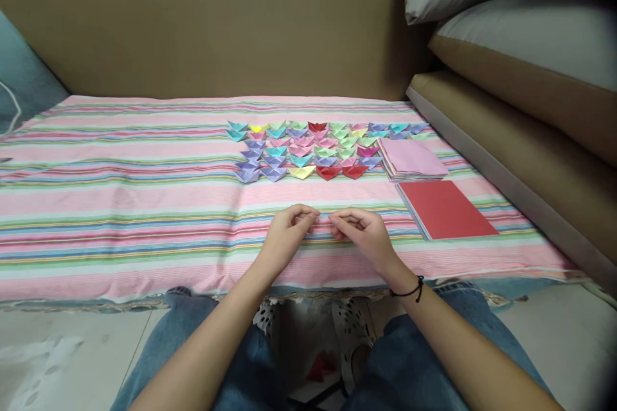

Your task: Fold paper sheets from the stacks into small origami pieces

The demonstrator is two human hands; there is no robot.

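My left hand (288,231) and my right hand (369,235) hover over the near part of the striped cloth (120,205), fingertips facing each other with a small gap between. On each hand the thumb and fingers are drawn together in a pinch, and no paper shows in either. Beyond them stand rows of small folded paper boats (302,172) in many colours. To the right of my right hand lies a stack of red-topped square paper (448,209). Behind it is another stack of paper (414,157), pink on top.
A red folded paper piece (321,367) lies on the floor between my shoes (349,327). Stacked cushions (520,141) border the right side, and a brown backrest (216,32) runs along the back. The cloth's front edge hangs close to my knees.
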